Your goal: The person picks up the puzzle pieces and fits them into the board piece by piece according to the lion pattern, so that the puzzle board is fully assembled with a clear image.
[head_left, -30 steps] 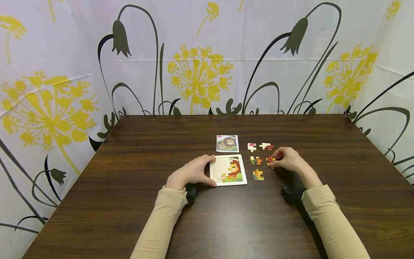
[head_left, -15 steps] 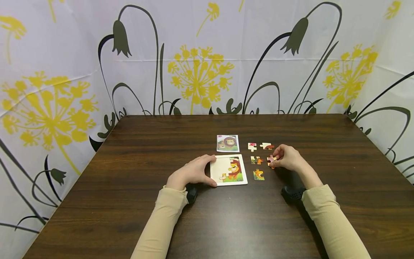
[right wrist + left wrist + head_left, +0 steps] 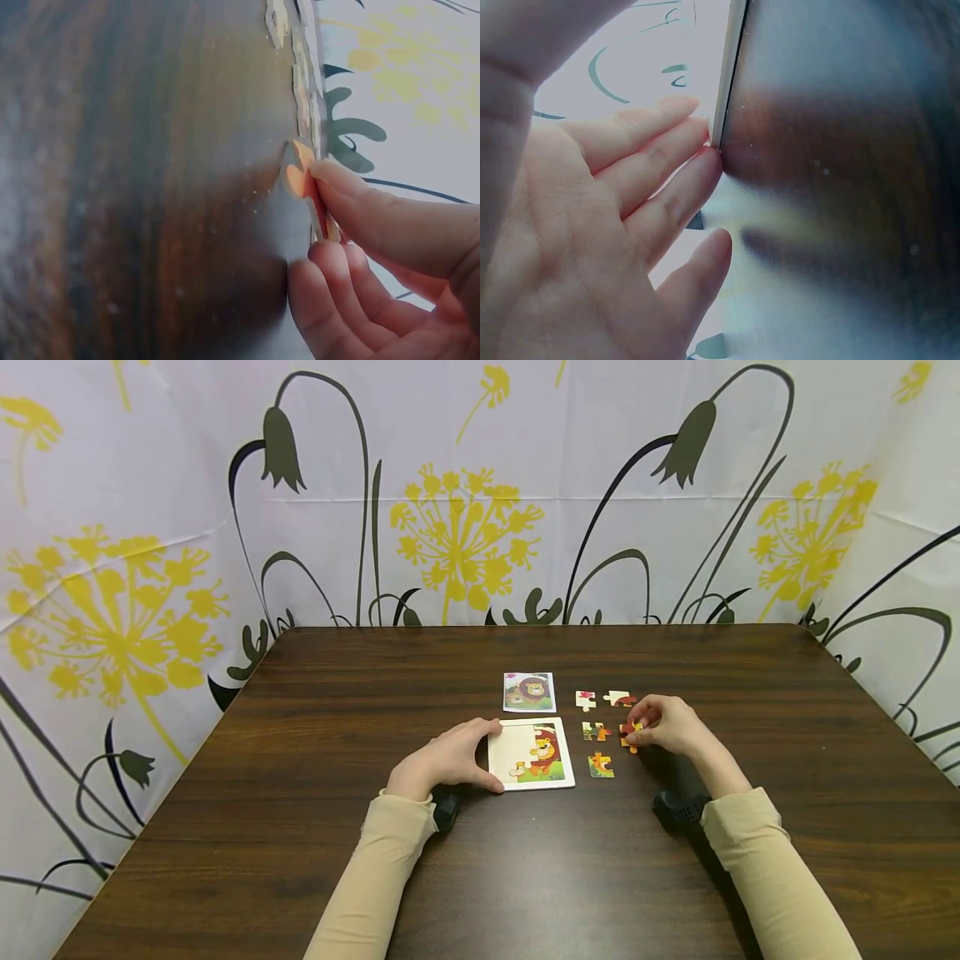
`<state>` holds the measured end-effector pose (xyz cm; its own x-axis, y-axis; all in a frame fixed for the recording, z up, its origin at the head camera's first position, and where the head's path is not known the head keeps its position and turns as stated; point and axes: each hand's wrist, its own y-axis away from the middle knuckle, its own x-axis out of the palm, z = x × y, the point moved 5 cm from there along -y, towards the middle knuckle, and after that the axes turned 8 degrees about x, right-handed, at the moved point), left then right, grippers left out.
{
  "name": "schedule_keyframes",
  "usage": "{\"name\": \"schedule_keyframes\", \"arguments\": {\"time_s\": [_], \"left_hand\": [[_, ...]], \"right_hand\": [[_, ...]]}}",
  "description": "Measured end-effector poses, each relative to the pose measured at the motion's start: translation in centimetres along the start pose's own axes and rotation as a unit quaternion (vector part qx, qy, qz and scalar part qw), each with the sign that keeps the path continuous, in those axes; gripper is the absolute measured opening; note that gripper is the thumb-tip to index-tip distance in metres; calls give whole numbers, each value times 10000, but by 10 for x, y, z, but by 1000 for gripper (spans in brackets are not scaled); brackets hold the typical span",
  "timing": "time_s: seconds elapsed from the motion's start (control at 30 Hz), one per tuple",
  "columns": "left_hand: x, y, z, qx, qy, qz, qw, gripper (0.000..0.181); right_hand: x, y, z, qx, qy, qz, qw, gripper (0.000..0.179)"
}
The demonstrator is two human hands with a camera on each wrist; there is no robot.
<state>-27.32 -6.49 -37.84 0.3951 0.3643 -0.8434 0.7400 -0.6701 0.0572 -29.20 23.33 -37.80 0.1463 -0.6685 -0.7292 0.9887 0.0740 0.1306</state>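
Observation:
My left hand (image 3: pixel 447 757) holds the white-framed lion puzzle board (image 3: pixel 536 787) by its left side, thumb at the near corner and fingers at the far corner. Part of the lion picture is filled in on the board's right; its left part is bare. In the left wrist view, fingertips touch the board's edge (image 3: pixel 729 75). Between thumb and fingers my right hand (image 3: pixel 672 727) pinches an orange-red puzzle piece (image 3: pixel 298 177), partly covered by the fingers. Close by, to its left, lie a green-and-orange piece (image 3: pixel 595 732) and a yellow-green piece (image 3: pixel 601 766).
Behind these lie a piece with a pink flower (image 3: pixel 585 699) and a cream-and-brown piece (image 3: pixel 619 698). A lion picture card (image 3: pixel 528 693) lies just beyond the board. Everything rests on a dark wooden table (image 3: pixel 375 681), with a flower-patterned curtain (image 3: pixel 480 435) behind it.
The orange-red piece has been turned and tilted between the right fingers, almost in the same place. My left hand and the board have stayed put.

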Motion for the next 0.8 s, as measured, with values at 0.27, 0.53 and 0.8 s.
{"name": "schedule_keyframes", "arguments": {"time_s": [0.27, 0.53, 0.8], "left_hand": [[0, 0, 0, -19, 16, 11, 10000, 83], [0, 1, 0, -9, 14, -1, 10000, 82], [0, 1, 0, -33, -2, 5, 10000, 83]], "right_hand": [[0, 0, -1, 143, -632, 391, 9971, 21], [-4, 3, 5, 287, -798, 474, 9953, 20], [-1, 9, 27, 181, -1248, 591, 9903, 25]]}}
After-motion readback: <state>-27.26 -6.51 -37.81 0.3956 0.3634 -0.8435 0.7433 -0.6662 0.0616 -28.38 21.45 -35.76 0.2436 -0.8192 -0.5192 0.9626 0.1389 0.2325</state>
